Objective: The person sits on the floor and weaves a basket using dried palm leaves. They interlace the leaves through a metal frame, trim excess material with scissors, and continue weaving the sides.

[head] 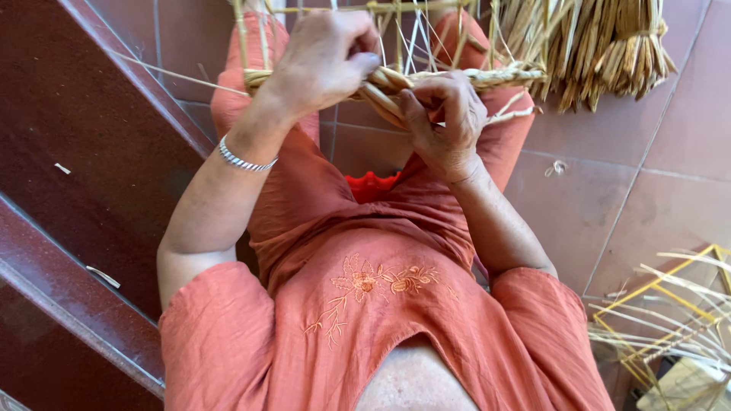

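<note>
Head view, looking down my own front. Item one: my left hand [327,57], raised above my knees, fingers curled down and closed over the twisted straw rope [396,80], gripping it where it runs along the edge of the woven frame [396,30]; a silver bracelet [244,160] sits on that wrist. Item two: my right hand [445,122], just beside and slightly below the left, fingers folded tight round the same straw rope, the thumb pressed against a thick plaited strand that slants down to the left; the two hands are close together, almost touching. Item three: the straw rope itself, pale yellow, lying crosswise over my lap at the top of the view, its right end trailing out past my right knee. Item four: the woven frame, thin upright stalks and pale strings rising from the rope, cut off by the top edge. Item five: a bundle of dry straw [601,46], top right, on the tiled floor [655,190], its cut ends fanned out. Item six: a yellow wire frame [662,304] with loose straw stalks across it, lower right. Item seven: my orange dress [381,320], with flower embroidery [381,281] on the front. Item eight: dark red steps [76,190], left side.
</note>
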Motion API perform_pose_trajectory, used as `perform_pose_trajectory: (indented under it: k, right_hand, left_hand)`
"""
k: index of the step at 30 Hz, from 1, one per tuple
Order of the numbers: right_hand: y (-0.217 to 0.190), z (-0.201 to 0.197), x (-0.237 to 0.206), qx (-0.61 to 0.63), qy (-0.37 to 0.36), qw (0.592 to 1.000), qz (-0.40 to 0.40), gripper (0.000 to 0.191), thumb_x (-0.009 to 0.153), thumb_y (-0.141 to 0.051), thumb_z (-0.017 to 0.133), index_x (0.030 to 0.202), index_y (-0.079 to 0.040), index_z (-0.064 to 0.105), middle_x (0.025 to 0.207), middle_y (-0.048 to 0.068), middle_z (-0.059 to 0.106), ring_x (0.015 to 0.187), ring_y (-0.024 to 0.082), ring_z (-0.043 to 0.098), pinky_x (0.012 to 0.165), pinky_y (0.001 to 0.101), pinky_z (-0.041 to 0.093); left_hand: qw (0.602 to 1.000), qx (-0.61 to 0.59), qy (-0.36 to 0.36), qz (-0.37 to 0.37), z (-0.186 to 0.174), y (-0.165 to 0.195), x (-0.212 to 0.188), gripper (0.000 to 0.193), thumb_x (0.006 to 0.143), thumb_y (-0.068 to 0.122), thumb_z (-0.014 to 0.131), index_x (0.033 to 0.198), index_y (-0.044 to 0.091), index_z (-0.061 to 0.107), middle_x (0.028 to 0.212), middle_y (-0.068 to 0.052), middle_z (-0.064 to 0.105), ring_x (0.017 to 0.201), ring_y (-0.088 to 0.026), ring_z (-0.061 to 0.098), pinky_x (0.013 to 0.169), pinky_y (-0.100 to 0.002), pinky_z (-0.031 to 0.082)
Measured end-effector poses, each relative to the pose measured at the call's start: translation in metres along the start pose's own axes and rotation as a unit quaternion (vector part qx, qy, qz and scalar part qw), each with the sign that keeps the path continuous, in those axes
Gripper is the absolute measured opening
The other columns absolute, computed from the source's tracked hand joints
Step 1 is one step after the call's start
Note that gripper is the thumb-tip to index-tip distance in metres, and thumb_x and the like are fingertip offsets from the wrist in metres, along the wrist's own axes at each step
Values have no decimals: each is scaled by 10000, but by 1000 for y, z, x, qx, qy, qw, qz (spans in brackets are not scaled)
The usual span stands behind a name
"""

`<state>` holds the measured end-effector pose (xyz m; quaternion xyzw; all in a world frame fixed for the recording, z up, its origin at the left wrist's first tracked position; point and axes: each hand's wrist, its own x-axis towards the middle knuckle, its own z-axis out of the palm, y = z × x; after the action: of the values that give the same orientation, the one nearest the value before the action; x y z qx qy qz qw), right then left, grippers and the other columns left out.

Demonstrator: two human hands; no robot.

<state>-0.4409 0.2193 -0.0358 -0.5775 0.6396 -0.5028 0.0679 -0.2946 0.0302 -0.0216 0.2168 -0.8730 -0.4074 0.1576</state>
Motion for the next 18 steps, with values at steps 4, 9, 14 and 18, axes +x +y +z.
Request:
perform_pose_trajectory:
  k: [4,9,14,18]
  right_hand:
    - [-6,-4,-26,138,2,980,146,310,1026,31,753,1234,-34,533,1049,80,703,873,110,658,784,245,550]
    - [-7,-3,-53,153,-29,981,114,518,930,-56,832,1253,-30,429,1159,136,639,961,168,690,826,291,600]
    - [5,-13,-81,-23,-150,983,101,418,872,-111,858,1158,-26,565,899,136,695,750,234,700,662,348,569]
    - [38,-51,-110,-57,-137,982,115,230,896,-157,851,918,-23,666,728,123,650,623,241,641,578,367,507]
  left_hand:
    - [999,-8,39,-10,1,10,-27,100,920,70,779,991,60,709,787,-61,745,696,-184,742,647,-335,561]
    - [997,11,76,-17,10,16,-42,290,897,59,764,1146,42,615,754,-26,738,676,-183,724,655,-345,548]
    - [996,34,82,-18,15,17,-53,213,975,38,722,1177,49,654,814,-37,759,684,-159,722,614,-299,535]
    - [998,16,61,-4,8,25,-70,77,1044,23,725,1119,39,712,1027,-86,778,760,-142,714,674,-274,538]
